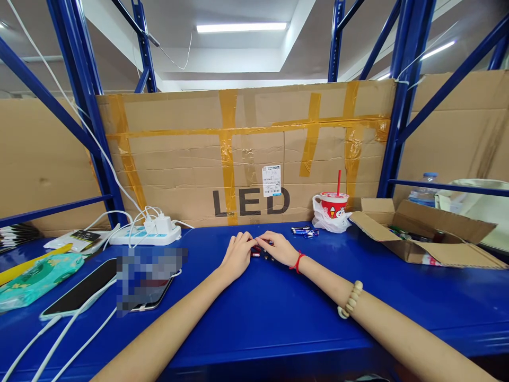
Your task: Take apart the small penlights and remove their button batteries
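Two hands meet at the middle of the blue table [278,307], in front of the cardboard sheet [246,154] marked LED. The left hand [237,253] and the right hand [280,248] lie fingertip to fingertip over a small cluster of red and dark cylindrical pieces [258,250] resting on the table (too small and too covered to count). Both hands are curled loosely around these pieces; whether either truly pinches one I cannot tell.

The right arm wears two bands: a red string [297,262] at the wrist and a bead bracelet [350,300] further up.

Right of the LED sheet's lettering lies one small pile of blue pen-like items [304,231], then one red cup with a straw [334,204] in a white bag, then one open carton [421,233]. Left of the lettering sit one white power strip [145,233] with chargers, two phones [81,289], and one green packet [37,278]. Nothing lies between the hands and the sheet.
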`<state>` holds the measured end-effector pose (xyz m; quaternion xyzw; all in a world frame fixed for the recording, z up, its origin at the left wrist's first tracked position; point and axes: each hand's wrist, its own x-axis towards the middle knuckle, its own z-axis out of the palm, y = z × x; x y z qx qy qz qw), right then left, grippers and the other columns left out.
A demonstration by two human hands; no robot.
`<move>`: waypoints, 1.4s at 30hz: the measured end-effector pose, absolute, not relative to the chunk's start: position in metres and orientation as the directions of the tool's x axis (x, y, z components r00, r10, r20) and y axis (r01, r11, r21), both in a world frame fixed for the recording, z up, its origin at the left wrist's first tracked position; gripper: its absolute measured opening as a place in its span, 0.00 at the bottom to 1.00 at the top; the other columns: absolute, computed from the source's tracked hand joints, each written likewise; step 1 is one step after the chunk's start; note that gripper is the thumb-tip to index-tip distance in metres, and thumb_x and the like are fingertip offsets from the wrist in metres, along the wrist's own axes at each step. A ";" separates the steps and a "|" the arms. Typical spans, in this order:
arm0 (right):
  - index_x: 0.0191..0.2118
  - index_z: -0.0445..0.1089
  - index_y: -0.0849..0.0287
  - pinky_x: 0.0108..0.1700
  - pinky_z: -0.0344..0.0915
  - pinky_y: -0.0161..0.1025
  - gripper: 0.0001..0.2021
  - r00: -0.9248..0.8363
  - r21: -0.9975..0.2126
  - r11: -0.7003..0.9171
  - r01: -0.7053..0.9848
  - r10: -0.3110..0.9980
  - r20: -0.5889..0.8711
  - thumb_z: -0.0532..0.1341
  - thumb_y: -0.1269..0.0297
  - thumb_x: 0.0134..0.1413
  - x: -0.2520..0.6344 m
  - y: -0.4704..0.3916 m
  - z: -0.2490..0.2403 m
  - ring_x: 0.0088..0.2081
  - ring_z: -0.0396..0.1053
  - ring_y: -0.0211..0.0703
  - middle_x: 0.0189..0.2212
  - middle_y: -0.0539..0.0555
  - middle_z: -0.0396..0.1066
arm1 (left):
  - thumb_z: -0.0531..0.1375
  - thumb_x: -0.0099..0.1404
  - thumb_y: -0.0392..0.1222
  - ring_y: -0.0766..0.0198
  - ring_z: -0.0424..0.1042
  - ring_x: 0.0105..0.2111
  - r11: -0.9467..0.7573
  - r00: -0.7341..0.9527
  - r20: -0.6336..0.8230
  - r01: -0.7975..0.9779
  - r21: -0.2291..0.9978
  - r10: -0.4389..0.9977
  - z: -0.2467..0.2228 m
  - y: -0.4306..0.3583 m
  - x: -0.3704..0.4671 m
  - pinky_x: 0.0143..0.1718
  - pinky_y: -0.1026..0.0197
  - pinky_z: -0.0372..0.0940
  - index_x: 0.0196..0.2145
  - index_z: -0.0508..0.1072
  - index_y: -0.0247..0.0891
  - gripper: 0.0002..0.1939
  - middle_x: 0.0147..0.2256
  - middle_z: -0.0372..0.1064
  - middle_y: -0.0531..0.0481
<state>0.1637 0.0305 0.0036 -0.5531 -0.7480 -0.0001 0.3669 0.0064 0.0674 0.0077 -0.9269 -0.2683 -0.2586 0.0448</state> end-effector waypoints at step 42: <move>0.43 0.66 0.57 0.38 0.59 0.33 0.14 0.333 -0.363 -0.176 0.915 0.838 0.432 0.52 0.68 0.50 0.199 0.037 0.002 0.40 0.64 0.39 0.36 0.51 0.69 | 0.44 0.61 0.37 0.62 0.62 0.39 -0.781 0.676 0.441 0.617 0.099 0.590 0.004 0.069 0.007 0.40 0.57 0.55 0.40 0.63 0.41 0.12 0.37 0.65 0.49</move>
